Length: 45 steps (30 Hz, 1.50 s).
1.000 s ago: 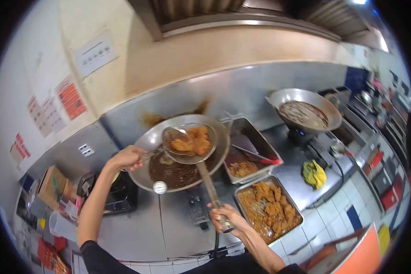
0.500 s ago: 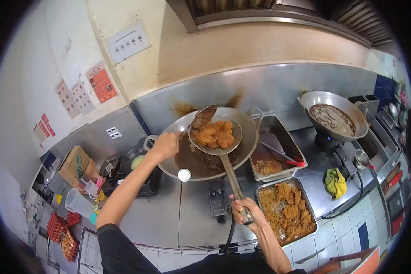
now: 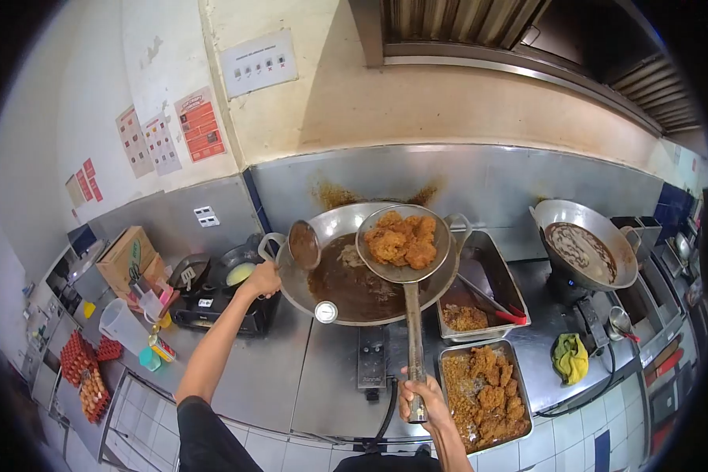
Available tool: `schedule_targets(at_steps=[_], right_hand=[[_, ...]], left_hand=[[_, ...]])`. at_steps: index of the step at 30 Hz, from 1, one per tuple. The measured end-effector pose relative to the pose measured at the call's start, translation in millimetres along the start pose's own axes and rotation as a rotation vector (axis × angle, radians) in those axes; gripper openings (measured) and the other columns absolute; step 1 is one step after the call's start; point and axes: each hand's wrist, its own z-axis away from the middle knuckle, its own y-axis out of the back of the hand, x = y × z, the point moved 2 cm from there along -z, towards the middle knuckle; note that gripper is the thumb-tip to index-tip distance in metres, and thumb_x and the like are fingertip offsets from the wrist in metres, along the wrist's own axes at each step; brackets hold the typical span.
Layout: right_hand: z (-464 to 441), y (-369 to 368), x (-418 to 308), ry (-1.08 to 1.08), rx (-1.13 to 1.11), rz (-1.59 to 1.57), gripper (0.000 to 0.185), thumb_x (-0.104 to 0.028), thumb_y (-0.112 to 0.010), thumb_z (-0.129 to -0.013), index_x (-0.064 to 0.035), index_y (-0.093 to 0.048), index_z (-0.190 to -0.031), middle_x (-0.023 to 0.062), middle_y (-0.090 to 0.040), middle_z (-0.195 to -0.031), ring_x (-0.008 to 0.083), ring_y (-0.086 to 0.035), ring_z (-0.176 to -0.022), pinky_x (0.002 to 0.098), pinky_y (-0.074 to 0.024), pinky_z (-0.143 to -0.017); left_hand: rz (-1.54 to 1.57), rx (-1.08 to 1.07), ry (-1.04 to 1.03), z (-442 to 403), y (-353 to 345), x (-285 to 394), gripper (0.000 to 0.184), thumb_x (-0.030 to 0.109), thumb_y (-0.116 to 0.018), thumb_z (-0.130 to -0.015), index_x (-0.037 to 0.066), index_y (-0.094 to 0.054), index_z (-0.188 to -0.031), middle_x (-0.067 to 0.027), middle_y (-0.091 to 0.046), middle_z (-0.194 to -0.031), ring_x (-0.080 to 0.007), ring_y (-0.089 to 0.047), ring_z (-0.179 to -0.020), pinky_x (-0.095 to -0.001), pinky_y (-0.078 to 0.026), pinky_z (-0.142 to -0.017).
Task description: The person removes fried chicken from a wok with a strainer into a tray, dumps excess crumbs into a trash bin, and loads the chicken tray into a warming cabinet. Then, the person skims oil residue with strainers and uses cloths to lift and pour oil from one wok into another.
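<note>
Fried chicken pieces (image 3: 401, 240) sit heaped in a round mesh strainer (image 3: 397, 274), held above the right part of a wide wok (image 3: 340, 220) of dark oil. The right hand (image 3: 422, 400) has its fingers wrapped round the strainer's long metal handle. The left hand (image 3: 261, 282), by the wok's left loop handle, has its fingers closed on the handle of a small round skimmer (image 3: 304, 245), whose bowl hangs over the left part of the wok.

Of the writing, little can be read: the burner control panel (image 3: 372, 362) carries a short pale brand word (too blurred to spell with confidence), and the red poster (image 3: 200, 126) and white notice (image 3: 259, 63) on the wall show print too small to make out. A round dial thermometer (image 3: 326, 312) stands at the wok's front rim.

One second ago the skimmer overlapped the chicken in the strainer; half a second ago it was tilted at the strainer's upper left edge. Now the two are well apart, and the strainer has shifted rightward over the wok. More fried chicken lies in the shallow tray (image 3: 476, 344) beside the right hand, just as before.
</note>
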Motion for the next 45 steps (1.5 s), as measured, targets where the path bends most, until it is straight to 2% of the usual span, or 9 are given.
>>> schedule_targets(at_steps=[2,4,7,22,30,34,36,40,45], right_hand=[[2,0,-1,0.003,0.022,0.042,0.033,-0.008,-0.052,-0.091,-0.0024,-0.041,-0.121,0.0047,-0.046,-0.066,0.0185,-0.054,-0.045,0.0325,-0.0462,-0.038],[5,0,-2,0.022,0.073,0.022,0.032,-0.009,-0.052,-0.090,-0.0025,-0.043,-0.120,0.0039,-0.043,-0.063,0.0181,-0.050,-0.042,0.0336,-0.0432,-0.036],[3,3,0,0.039,0.091,0.042,0.032,-0.009,-0.051,-0.090,-0.0023,-0.042,-0.120,0.0041,-0.042,-0.063,0.0181,-0.050,-0.042,0.0335,-0.0432,-0.036],[2,8,9,0.043,0.109,0.067,0.035,-0.009,-0.055,-0.091,-0.0025,-0.041,-0.122,0.0042,-0.047,-0.066,0.0180,-0.054,-0.046,0.0310,-0.0457,-0.038],[0,4,13,0.056,0.148,0.080,0.034,-0.008,-0.051,-0.090,-0.0005,-0.042,-0.123,0.0036,-0.042,-0.063,0.0176,-0.049,-0.040,0.0316,-0.0408,-0.035],[1,10,9,0.049,0.127,0.077,0.037,-0.010,-0.055,-0.091,-0.0017,-0.040,-0.124,0.0043,-0.046,-0.067,0.0176,-0.053,-0.046,0.0319,-0.0455,-0.040],[1,7,9,0.015,0.118,0.092,0.038,-0.010,-0.056,-0.091,-0.0019,-0.040,-0.124,0.0043,-0.046,-0.067,0.0173,-0.053,-0.046,0.0320,-0.0456,-0.040],[1,7,11,0.017,0.117,0.068,0.038,-0.009,-0.054,-0.090,-0.0023,-0.039,-0.124,0.0049,-0.045,-0.066,0.0184,-0.052,-0.045,0.0325,-0.0451,-0.040],[0,9,10,0.025,0.131,0.091,0.037,-0.008,-0.053,-0.089,-0.0014,-0.039,-0.122,0.0051,-0.044,-0.066,0.0189,-0.051,-0.044,0.0328,-0.0445,-0.040]], left_hand=[[-0.078,-0.187,0.081,-22,-15,-22,0.056,-0.003,-0.044,-0.076,-0.013,-0.045,-0.131,-0.0126,-0.063,-0.064,-0.0188,-0.059,-0.046,-0.0318,-0.048,-0.043],[-0.065,-0.191,0.067,-28,-26,-20,0.057,-0.004,-0.043,-0.077,-0.011,-0.043,-0.133,-0.0125,-0.063,-0.065,-0.0179,-0.057,-0.046,-0.0314,-0.047,-0.042],[0.209,-0.412,0.091,-37,-47,-13,0.058,-0.006,-0.040,-0.079,-0.007,-0.042,-0.137,-0.0102,-0.058,-0.070,-0.0135,-0.050,-0.046,-0.0281,-0.040,-0.039],[0.445,-0.822,0.045,1,-49,31,0.054,0.001,-0.040,-0.086,0.000,-0.041,-0.140,-0.0008,-0.048,-0.068,-0.0045,-0.036,-0.048,-0.0191,-0.026,-0.039],[0.527,-0.855,0.043,-17,-66,31,0.055,0.000,-0.039,-0.085,0.001,-0.040,-0.141,-0.0006,-0.048,-0.066,-0.0042,-0.036,-0.048,-0.0202,-0.026,-0.038],[0.366,-0.847,-0.048,-23,-47,25,0.053,0.001,-0.039,-0.087,0.000,-0.042,-0.140,-0.0011,-0.048,-0.063,-0.0049,-0.038,-0.045,-0.0212,-0.027,-0.038],[0.367,-0.860,0.010,-27,-40,26,0.052,0.001,-0.041,-0.087,0.000,-0.043,-0.139,-0.0013,-0.049,-0.063,-0.0053,-0.039,-0.044,-0.0219,-0.028,-0.038],[0.415,-0.799,0.007,-36,-63,16,0.051,0.000,-0.042,-0.087,0.000,-0.043,-0.138,-0.0010,-0.047,-0.063,-0.0044,-0.036,-0.045,-0.0214,-0.027,-0.038],[0.616,-0.888,0.057,-28,-59,17,0.055,0.002,-0.041,-0.087,0.001,-0.037,-0.142,0.0013,-0.043,-0.065,-0.0021,-0.031,-0.047,-0.0190,-0.025,-0.037]])
